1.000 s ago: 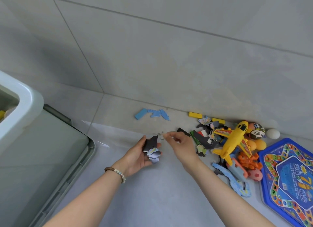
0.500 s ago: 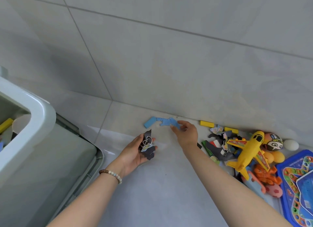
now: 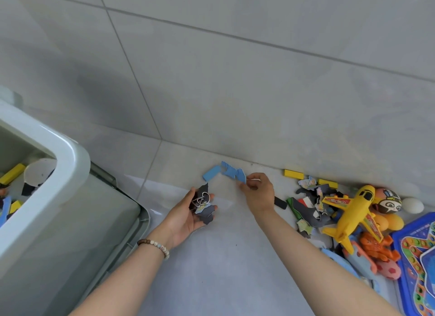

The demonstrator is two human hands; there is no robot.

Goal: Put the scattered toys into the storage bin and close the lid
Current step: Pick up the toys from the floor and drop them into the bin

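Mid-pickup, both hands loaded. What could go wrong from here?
1. The left hand cradles a loose stack of dark jigsaw pieces with a silver wire ring puzzle on top. Tilting it toward the white plastic storage bin could spill them short of the rim.
2. The right hand pinches only one end of the blue notched flat piece. It may slip, and the lighter blue strip beside it could get left behind.

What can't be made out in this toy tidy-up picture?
Head view only.
Storage bin: cut off by the left edge; rim hides most contents.
Game board: cut off by the right edge.
Puzzle pieces in the left hand: overlapping, prints too small.
Toys under the yellow plane: covered by it.
Blue piece: one end hidden by the right hand.
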